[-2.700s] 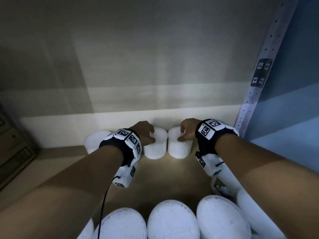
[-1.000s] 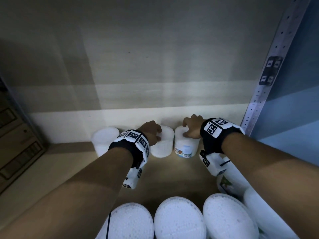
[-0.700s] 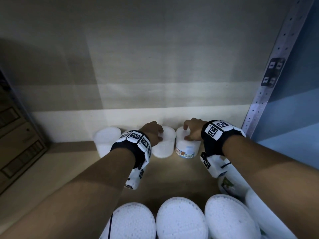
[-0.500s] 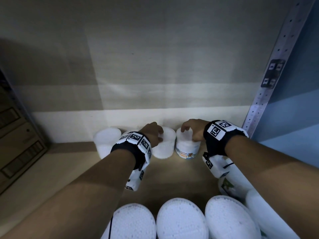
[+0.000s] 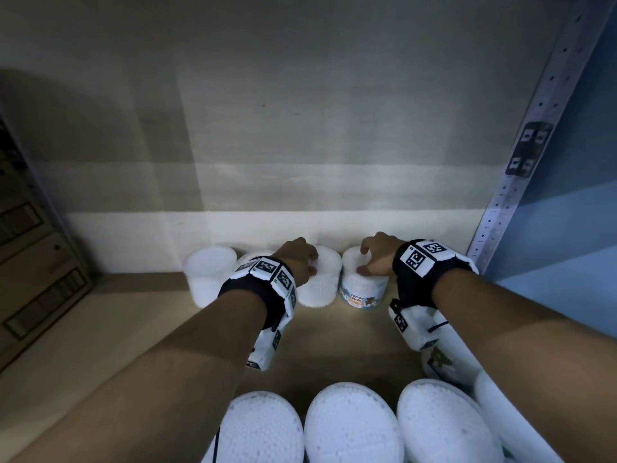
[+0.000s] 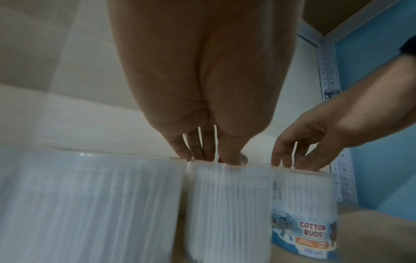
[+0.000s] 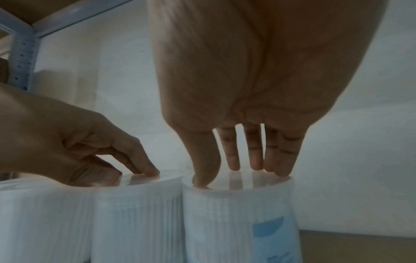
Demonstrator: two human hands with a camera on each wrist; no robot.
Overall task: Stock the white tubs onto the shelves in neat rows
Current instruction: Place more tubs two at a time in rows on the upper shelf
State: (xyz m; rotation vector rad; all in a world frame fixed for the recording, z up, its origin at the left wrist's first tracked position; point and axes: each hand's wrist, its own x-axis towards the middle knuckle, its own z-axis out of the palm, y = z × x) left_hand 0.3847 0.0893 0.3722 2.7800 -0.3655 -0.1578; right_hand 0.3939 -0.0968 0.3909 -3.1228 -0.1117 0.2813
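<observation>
Several white tubs stand in a row against the back of the shelf (image 5: 337, 342). My left hand (image 5: 297, 259) rests its fingertips (image 7: 148, 171) on the lid of the third tub (image 5: 322, 285), whose side shows packed cotton buds (image 6: 227, 204). My right hand (image 5: 374, 259) presses its thumb and straight fingers (image 7: 254, 160) down on the lid of the rightmost tub (image 5: 365, 292). That tub's "Cotton Buds" label (image 6: 311, 233) faces front. Two more tubs (image 5: 208, 275) stand to the left, one half hidden behind my left wrist.
A front row of white tubs (image 5: 354, 426) lies close under my forearms, with more (image 5: 447, 359) along the right. A perforated metal upright (image 5: 531, 155) and blue wall bound the right side. Cardboard boxes (image 5: 30, 279) stand at the left. Bare shelf board lies left of the row.
The rightmost tub has been turned under my right hand, so its label now faces front. Both hands have stayed on their lids.
</observation>
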